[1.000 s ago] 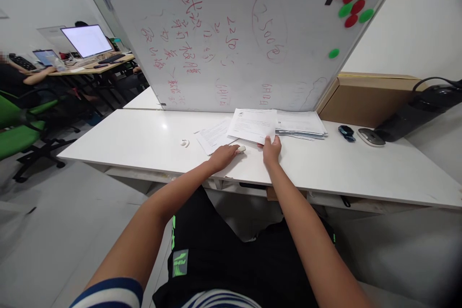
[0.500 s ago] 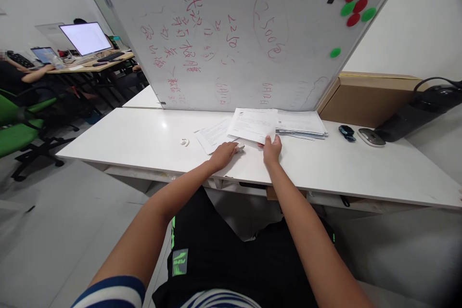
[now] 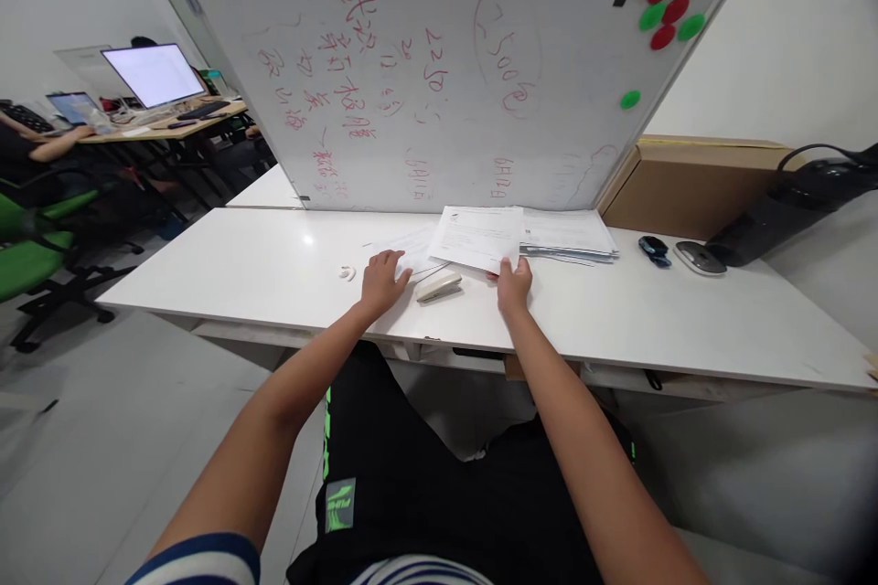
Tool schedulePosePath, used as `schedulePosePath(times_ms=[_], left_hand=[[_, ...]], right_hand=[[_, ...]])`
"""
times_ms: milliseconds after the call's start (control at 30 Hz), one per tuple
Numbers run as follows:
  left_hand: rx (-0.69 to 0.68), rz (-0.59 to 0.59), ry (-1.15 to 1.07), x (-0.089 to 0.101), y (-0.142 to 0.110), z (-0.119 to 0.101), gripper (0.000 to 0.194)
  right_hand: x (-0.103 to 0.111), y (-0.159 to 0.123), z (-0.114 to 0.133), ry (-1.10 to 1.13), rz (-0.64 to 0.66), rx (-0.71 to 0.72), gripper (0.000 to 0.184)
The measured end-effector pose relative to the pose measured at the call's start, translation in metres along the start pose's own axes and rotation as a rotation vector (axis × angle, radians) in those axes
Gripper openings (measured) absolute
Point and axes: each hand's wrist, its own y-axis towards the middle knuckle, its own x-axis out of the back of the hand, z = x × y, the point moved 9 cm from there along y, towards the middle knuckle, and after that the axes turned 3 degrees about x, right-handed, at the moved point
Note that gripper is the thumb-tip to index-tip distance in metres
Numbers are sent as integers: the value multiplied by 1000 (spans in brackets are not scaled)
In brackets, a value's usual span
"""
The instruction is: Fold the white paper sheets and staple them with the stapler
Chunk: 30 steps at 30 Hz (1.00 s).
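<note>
My left hand (image 3: 384,281) rests on the left-hand loose sheets (image 3: 417,247), fingers apart and holding nothing. A cream stapler (image 3: 439,287) lies on the desk just right of that hand, apart from it. My right hand (image 3: 513,283) pinches the lower right corner of some printed papers (image 3: 475,233), raised at a slight tilt. Behind and right of them is a flat stack of papers (image 3: 572,233). A small white curved object (image 3: 347,273), too small to name, lies left of my left hand.
A whiteboard (image 3: 453,73) with red writing and round magnets stands along the back of the white desk (image 3: 226,256). On the right are a dark blue object (image 3: 654,250), a computer mouse (image 3: 700,258), a cardboard box (image 3: 692,187) and a black bottle (image 3: 768,215). A person sits far left.
My left hand has let go of the stapler, leaving it on the desk, and moved left onto the loose sheets. My right hand still holds the papers in about the same place.
</note>
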Motion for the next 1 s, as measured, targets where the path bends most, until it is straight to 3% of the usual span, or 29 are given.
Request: schedulePosePath(times_ms=[100,167,600,1000], left_hand=[[54,173,82,-22,-4,20,58],[83,214,97,-30,-7,26,60],[64,64,83,-13,-17,16,44],[83,87,63,-12,-17,16,43]], right_hand=[[1,0,1,13,-2,5,31],[2,-1,0,12,-10,-8,28],[3,-1,-3,45,-41,-31,20],[4,-2,-1,73,-46,-35,21]])
